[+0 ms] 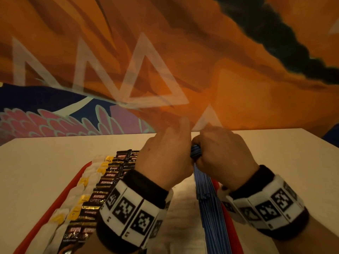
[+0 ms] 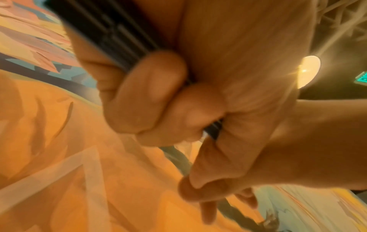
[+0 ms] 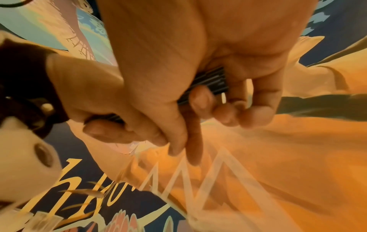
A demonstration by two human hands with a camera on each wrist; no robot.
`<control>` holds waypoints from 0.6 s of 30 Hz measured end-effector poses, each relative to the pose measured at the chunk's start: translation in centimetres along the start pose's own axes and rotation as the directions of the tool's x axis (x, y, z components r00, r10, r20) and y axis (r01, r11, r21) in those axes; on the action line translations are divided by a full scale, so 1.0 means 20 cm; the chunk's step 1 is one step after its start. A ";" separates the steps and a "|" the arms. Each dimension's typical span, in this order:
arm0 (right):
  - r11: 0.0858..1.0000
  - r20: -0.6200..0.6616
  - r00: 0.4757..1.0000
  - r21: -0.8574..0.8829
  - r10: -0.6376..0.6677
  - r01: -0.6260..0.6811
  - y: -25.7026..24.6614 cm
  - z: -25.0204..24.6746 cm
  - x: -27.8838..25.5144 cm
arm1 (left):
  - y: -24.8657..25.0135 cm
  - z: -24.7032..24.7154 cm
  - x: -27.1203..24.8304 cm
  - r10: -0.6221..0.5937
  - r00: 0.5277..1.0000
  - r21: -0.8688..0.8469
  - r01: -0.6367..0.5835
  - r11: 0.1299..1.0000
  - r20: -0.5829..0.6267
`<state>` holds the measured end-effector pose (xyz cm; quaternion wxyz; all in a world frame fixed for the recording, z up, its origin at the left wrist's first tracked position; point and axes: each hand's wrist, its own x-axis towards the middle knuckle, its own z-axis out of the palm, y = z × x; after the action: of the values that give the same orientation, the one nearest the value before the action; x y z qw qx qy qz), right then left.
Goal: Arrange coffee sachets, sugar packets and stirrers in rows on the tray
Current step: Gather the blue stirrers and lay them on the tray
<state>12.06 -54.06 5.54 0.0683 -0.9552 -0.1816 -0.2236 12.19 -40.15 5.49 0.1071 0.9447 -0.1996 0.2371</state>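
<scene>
To the left of the fingers, white sugar packets (image 1: 86, 182) and dark Kopiko coffee sachets (image 1: 113, 173) are laid in rows on the red tray (image 1: 77, 182), which is carried by the desk (image 1: 36, 171). The left hand (image 1: 165, 158) is curled round the far end of a bundle of blue striped stirrers (image 1: 207, 198), with one finger left extended. Directly beside it and touching it, the right hand (image 1: 222, 151) is closed on the same end, its fingers (image 3: 200, 100) pressed against the bundle. The stirrers' long axis is run from the fingers back toward the person, over the tray's right side. Both hands are equally near, so the bundle is judged ready to be lowered there as the rightmost row.
</scene>
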 end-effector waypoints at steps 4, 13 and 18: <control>0.998 -0.051 0.998 0.050 -0.021 0.023 0.04 0.01 0.01 | -0.01 0.00 0.01 0.117 0.987 0.008 -0.117 0.993 -0.108; 0.977 -0.127 0.968 0.018 0.215 -0.215 0.22 -0.04 0.06 | -0.01 -0.02 0.05 -0.022 0.980 -0.756 -0.140 0.640 -0.199; 0.992 -0.334 0.942 0.122 0.027 0.015 0.21 -0.04 0.06 | 0.02 0.01 0.05 -0.104 0.976 -0.880 -0.124 0.459 -0.192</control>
<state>14.22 -57.68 6.56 0.1573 -0.8979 -0.1777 -0.3707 12.96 -40.89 5.94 0.6028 0.7172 -0.2861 0.2012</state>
